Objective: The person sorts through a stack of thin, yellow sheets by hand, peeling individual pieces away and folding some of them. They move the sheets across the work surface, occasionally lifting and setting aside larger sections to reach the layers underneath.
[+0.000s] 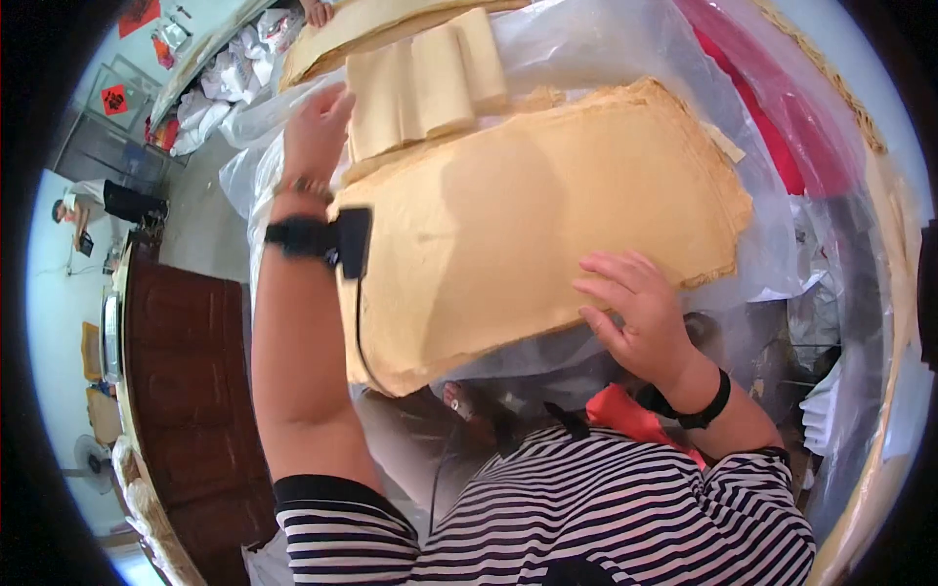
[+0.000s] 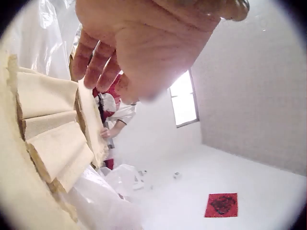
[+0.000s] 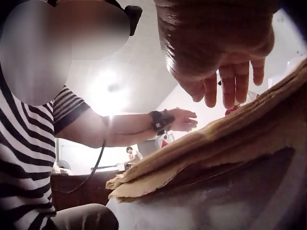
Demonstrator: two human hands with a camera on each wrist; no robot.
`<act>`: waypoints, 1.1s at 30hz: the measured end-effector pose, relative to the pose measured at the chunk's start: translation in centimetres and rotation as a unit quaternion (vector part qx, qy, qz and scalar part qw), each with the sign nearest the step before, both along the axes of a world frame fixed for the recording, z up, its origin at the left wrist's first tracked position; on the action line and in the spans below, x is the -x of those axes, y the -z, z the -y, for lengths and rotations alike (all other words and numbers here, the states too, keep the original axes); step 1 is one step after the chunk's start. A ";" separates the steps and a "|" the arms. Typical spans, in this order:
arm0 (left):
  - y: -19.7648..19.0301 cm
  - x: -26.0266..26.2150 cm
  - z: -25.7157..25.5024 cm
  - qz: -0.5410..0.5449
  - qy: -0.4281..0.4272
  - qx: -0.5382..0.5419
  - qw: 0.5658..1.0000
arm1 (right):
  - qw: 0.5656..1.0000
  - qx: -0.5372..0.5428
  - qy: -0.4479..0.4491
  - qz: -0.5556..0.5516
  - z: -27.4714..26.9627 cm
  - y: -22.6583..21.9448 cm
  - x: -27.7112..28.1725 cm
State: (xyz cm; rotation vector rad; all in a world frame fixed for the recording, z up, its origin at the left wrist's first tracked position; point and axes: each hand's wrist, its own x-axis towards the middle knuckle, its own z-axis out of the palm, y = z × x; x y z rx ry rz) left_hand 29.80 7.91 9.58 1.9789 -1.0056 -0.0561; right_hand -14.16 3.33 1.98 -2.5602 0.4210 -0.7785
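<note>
A broad stack of yellowish paper sheets with ragged edges lies in front of me, its thick layered side showing in the right wrist view. On its far left part rests a folded bundle of the same paper, creased into several panels. My left hand is raised beside the bundle's left end, fingers extended and nothing in them; its palm shows in the left wrist view. Over the stack's near right edge hovers my right hand, fingers relaxed and slightly spread, holding nothing.
Clear plastic sheeting lies under and around the stack. Another paper stack sits at the far side, with another person's hand at it. A dark wooden cabinet stands at left, and a person stands farther off.
</note>
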 end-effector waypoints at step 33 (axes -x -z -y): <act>11.5 13.1 -33.5 0.210 -0.228 -0.034 0.950 | 0.983 0.133 -0.130 0.012 -21.3 1.3 -25.6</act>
